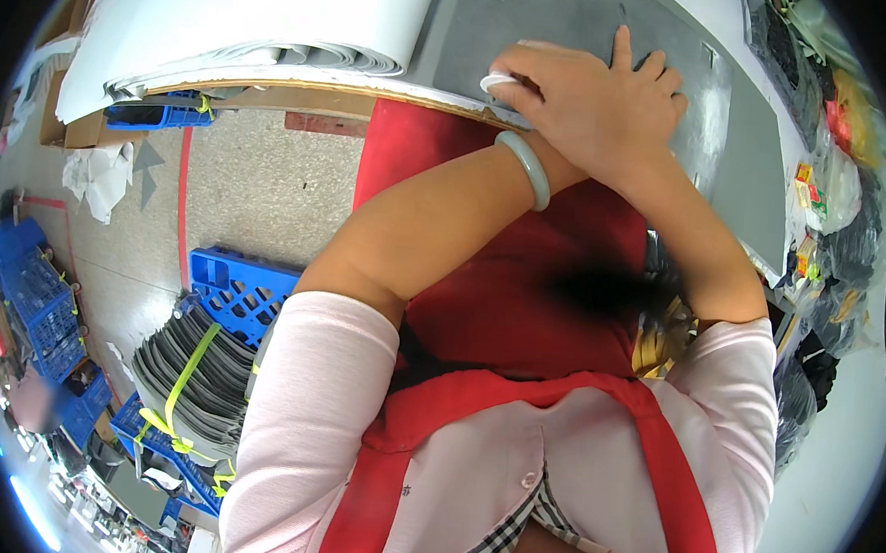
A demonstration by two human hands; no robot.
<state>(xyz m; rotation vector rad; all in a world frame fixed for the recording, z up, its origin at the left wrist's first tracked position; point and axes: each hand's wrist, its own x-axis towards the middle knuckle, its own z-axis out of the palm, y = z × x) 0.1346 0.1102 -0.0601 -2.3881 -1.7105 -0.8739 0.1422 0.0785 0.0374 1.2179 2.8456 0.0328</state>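
Note:
My forearms cross over the grey work surface (pixel 496 29). My right hand (pixel 578 98) lies over my left, its thumb and fingers pinched on a small flat white piece (pixel 495 81) with a rounded edge; its exact kind is unclear. Beneath it, my left hand (pixel 658 75) rests on the dark grey sheet with its fingers spread; its back and thumb are mostly hidden by the right hand. A pale bangle (pixel 525 171) sits on my left wrist.
A thick white roll of layered sheets (pixel 266 17) lies at the table's left. Below left stand a blue plastic pallet (pixel 242 286) and a stack of dark sheets (pixel 192 379) tied with yellow-green strap. Plastic bags (pixel 843 197) crowd the right side. Blue crates (pixel 46 306) stand far left.

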